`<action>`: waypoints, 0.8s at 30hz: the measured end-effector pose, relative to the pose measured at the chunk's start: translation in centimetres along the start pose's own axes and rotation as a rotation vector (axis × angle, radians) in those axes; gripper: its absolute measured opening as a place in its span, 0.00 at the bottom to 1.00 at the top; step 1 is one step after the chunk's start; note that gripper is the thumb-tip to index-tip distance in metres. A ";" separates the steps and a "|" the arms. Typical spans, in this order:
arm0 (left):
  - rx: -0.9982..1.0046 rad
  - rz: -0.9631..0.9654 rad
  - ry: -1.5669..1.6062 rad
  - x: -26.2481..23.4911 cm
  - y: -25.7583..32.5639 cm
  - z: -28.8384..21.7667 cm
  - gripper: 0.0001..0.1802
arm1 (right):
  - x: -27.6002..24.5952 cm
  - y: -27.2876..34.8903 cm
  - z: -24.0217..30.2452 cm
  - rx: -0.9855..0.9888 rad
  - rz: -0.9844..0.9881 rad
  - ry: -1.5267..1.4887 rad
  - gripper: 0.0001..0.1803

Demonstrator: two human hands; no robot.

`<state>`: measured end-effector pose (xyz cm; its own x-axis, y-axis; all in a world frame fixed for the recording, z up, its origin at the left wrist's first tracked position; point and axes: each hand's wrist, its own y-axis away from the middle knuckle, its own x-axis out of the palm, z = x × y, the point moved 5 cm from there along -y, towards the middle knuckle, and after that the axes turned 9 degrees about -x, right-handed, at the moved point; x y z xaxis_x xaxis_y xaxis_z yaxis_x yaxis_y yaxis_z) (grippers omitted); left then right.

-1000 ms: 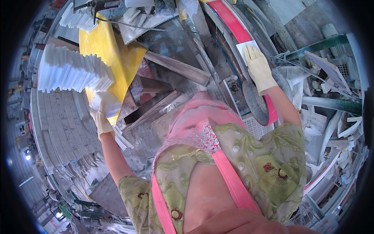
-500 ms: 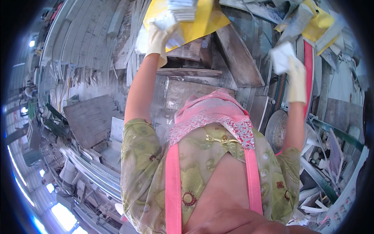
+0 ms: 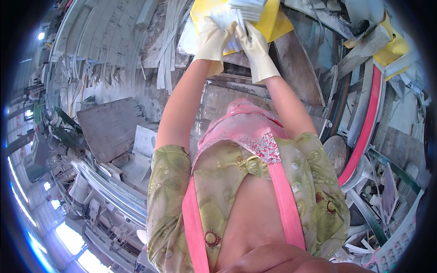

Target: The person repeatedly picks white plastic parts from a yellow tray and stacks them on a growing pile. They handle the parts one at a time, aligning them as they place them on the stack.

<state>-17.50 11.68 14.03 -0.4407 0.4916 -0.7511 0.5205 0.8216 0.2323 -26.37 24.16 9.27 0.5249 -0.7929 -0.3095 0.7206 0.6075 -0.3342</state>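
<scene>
At the far left, long pale strips [image 3: 98,41] are stacked in curved rows along the rim of the view, with a loose bundle of thin white strips [image 3: 166,59] hanging just beside them. Below these, a flat grey slab [image 3: 111,129] lies tilted on the cluttered floor; little open room is left around its edges.

The left hand [image 3: 210,40], in a cream rubber glove, is raised to the top centre. Its fingers are curled and pressed onto a small stack of white pieces [image 3: 227,22], which is held over a yellow sheet [image 3: 273,22]. The right hand [image 3: 256,48], gloved alike, is closed against the same stack from the other side, so that the stack is pinched between both hands. The hands are touching or nearly touching each other. A second pile of white pieces [image 3: 248,4] rests on the yellow sheet at the upper edge of the view.

Below the hands, a grey stone bench [image 3: 223,95] is seen between the forearms.

To the right, a dark slab [image 3: 293,68] leans beside the right forearm. Further right, a curved red band [image 3: 368,123] runs along a machine guard, with a round grey disc [image 3: 337,152] just inside it. A yellow cover [image 3: 393,48] is placed at the upper right. Scrap pieces crowd the right edge.
</scene>
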 end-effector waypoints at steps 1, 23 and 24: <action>-0.024 0.015 0.001 -0.3 0.1 0.0 0.51 | 0.2 0.1 0.2 -0.070 0.018 -0.043 0.27; -0.274 -0.152 -0.391 -0.1 -1.2 -2.0 0.56 | 1.7 5.5 1.0 -0.147 0.439 0.084 0.55; -0.239 -0.104 -0.450 -0.6 -1.1 -1.7 0.60 | 2.2 5.5 1.4 -0.119 0.466 0.126 0.55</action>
<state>-19.07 10.98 15.24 -0.0959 0.2740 -0.9569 0.2862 0.9283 0.2372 -20.65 25.67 7.96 0.7148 -0.4280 -0.5531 0.3616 0.9031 -0.2316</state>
